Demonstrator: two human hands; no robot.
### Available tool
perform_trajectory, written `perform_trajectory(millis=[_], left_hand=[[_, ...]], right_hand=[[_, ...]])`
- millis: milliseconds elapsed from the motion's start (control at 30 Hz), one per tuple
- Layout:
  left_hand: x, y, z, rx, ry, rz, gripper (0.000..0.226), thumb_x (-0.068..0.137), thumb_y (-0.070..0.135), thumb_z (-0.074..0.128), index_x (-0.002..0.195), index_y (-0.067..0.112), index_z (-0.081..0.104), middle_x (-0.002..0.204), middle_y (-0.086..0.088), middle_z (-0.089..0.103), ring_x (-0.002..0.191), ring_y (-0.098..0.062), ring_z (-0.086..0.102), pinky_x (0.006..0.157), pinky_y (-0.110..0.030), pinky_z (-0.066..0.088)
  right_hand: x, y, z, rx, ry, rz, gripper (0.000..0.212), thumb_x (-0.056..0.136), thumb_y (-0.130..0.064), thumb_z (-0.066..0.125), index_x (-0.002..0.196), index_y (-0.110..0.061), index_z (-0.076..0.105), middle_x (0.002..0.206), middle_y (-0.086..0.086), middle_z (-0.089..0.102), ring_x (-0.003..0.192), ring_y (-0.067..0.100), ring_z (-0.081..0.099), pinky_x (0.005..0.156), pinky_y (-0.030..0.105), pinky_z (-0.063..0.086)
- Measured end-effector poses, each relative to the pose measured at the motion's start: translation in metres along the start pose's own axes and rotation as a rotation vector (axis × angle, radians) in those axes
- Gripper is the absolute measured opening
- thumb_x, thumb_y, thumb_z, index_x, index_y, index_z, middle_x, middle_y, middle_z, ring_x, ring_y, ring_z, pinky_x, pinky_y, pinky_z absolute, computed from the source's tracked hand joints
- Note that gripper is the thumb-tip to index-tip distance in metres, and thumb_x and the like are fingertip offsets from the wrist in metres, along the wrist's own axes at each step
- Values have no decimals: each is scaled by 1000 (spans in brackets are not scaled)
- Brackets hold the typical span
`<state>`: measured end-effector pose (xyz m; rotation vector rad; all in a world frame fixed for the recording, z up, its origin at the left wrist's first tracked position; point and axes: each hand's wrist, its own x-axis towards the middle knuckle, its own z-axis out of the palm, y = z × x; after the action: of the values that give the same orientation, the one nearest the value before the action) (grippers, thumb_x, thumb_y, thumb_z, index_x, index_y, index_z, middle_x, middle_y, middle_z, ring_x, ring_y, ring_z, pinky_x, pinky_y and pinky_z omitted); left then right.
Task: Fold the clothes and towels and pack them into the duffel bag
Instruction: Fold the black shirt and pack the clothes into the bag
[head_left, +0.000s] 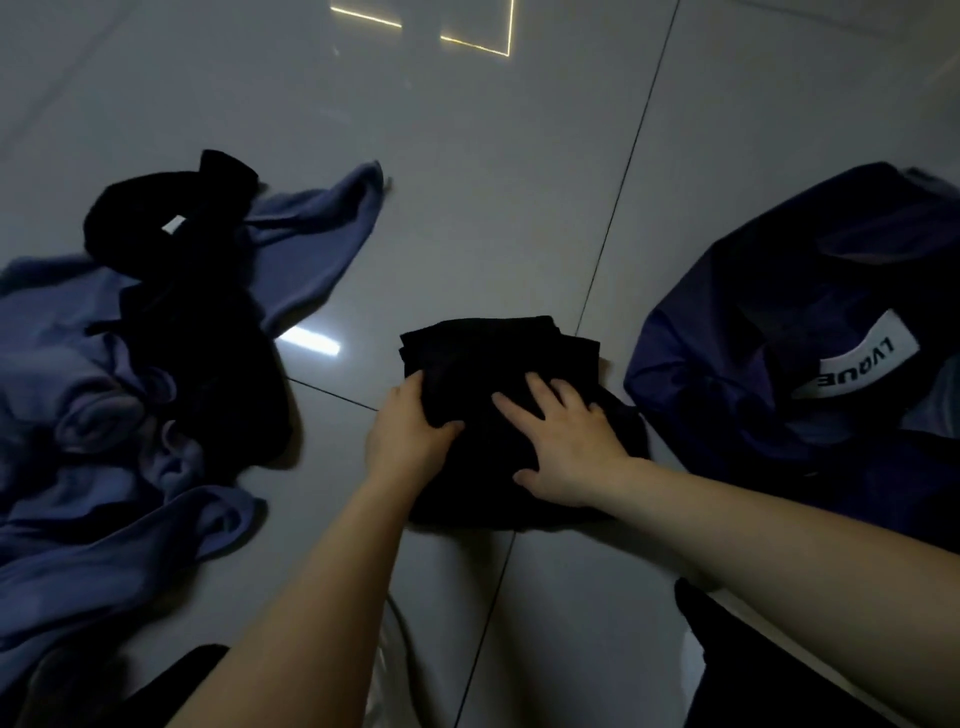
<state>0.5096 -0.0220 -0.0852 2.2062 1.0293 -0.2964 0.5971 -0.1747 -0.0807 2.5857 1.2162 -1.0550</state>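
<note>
black folded garment (498, 364) lies on tiled floor (467, 182), between clothes pile (130, 364) and duffel bag (779, 338) | left hand (405, 431) grips its left edge, thumb on top | right hand (566, 441) rests flat on it, fingers spread

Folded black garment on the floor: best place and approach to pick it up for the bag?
Grip the folded black garment by its two side edges, one hand from each side, thumbs on top, fingers slid under. It lies flat in stacked layers; the left hand already pinches its left edge, the right hand lies flat on top.
</note>
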Motion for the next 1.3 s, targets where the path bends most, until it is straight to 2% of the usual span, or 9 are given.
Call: perform_trajectory(millis=[133, 333, 467, 633, 800, 867, 1000, 1200, 1300], left_hand=[[-14, 6, -28, 137, 170, 51, 62, 86, 27, 63, 143, 19, 38, 129, -9, 53, 113, -33, 54, 84, -37, 42], [-41, 47, -12, 276, 119, 215, 68, 91, 26, 54, 150, 19, 21, 139, -8, 37, 110, -35, 53, 82, -42, 45], [-60, 57, 36, 217, -58, 279, 76, 91, 27, 56, 152, 19, 12, 154, -7, 18, 123, -31, 44, 93, -40, 44], [-73, 47, 64, 230, -181, 362, 79, 95, 26, 50, 153, 23, -3, 161, -3, -6, 142, -26, 14, 109, -35, 29], [-85, 39, 69, 195, -193, 425, 73, 96, 22, 47, 153, 22, 2, 161, -2, -1, 144, -22, 12, 115, -29, 18], [-92, 28, 68, 307, -149, 522, 64, 93, 26, 43, 152, 16, 20, 158, -7, 20, 143, -22, 26, 115, -32, 13], [-99, 7, 73, 541, -78, 512, 69, 76, 42, 36, 137, 16, 52, 139, -2, 53, 128, -21, 51, 103, -67, 21], [-93, -7, 83, 338, -61, 624, 66, 78, 33, 39, 140, 11, 47, 142, -7, 50, 131, -26, 46, 104, -60, 22], [-96, -12, 79, 128, 29, 689, 48, 81, 33, 46, 123, 14, 63, 126, -5, 63, 120, -24, 57, 104, -50, 41]], right_hand=[[5, 0, -18, 155, -5, -121, 85, 88, -41, 61, 152, -37, 5, 161, -1, 5, 145, 25, 13, 114, 39, 26], [9, 2, -29, 1141, 80, 15, 52, 101, -27, 44, 150, -29, 24, 150, -1, 37, 135, 19, 38, 108, 26, 30], [-9, 11, -27, 1785, 107, 188, 42, 103, -45, 29, 141, -30, 40, 124, -8, 53, 115, 12, 51, 100, 32, 39], [-36, 19, 2, 1516, 362, 410, 69, 85, -45, 66, 144, -25, 36, 132, -5, 52, 120, 18, 51, 102, 39, 44], [-35, 29, 13, 1230, 227, 610, 107, 72, -54, 76, 152, -14, 17, 153, 9, 30, 137, 30, 36, 108, 45, 38], [-25, 27, 9, 1261, 218, 633, 103, 75, -46, 77, 151, -10, 18, 151, 12, 34, 134, 31, 40, 105, 41, 40], [-3, 13, 7, 1357, 230, 613, 96, 72, -33, 82, 146, -5, 28, 142, 14, 46, 127, 32, 48, 103, 44, 44], [8, 3, 12, 1335, 273, 535, 57, 79, -24, 75, 129, -8, 53, 125, 12, 61, 112, 29, 59, 96, 42, 49], [9, 4, 14, 1241, 303, 468, 55, 80, -28, 72, 129, -18, 51, 123, 7, 60, 109, 29, 59, 95, 46, 49]])
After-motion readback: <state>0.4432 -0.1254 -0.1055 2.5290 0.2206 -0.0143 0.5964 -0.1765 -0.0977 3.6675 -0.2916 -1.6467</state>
